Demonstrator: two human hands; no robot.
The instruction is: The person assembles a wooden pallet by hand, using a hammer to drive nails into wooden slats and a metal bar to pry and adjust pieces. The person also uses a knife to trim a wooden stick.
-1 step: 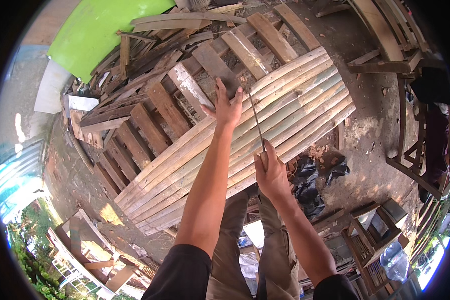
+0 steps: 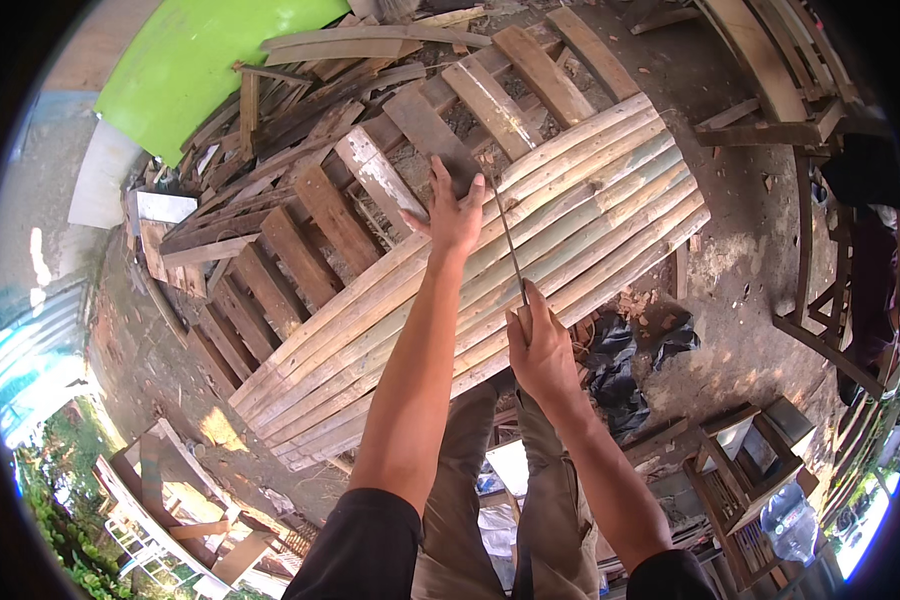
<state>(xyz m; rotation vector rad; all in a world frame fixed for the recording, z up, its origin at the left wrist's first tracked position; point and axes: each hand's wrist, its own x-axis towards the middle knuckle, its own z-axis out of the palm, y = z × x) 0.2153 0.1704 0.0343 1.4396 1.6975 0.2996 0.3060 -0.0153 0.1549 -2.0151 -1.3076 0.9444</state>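
My left hand (image 2: 455, 220) lies with fingers spread on the near end of a dark brown board (image 2: 425, 125), pressing it from above. In my right hand (image 2: 542, 345) is the handle of a hand saw (image 2: 510, 240), fingers wrapped round it. The saw's thin, dark blade shows edge-on and runs away from me, its far part beside the board's end, just right of my left thumb. Beneath both hands spreads a bench top of pale wooden slats (image 2: 590, 215). Whether the blade's teeth touch the board cannot be made out.
More brown boards (image 2: 335, 220) lie side by side across a frame beyond the slats. A heap of scrap wood (image 2: 300, 110) and a green panel (image 2: 200, 60) are at far left. Black plastic (image 2: 615, 370) lies right of my legs, near a wooden frame (image 2: 740, 470).
My right hand and the saw have shifted very slightly away from me. My left hand and the board stay in place.
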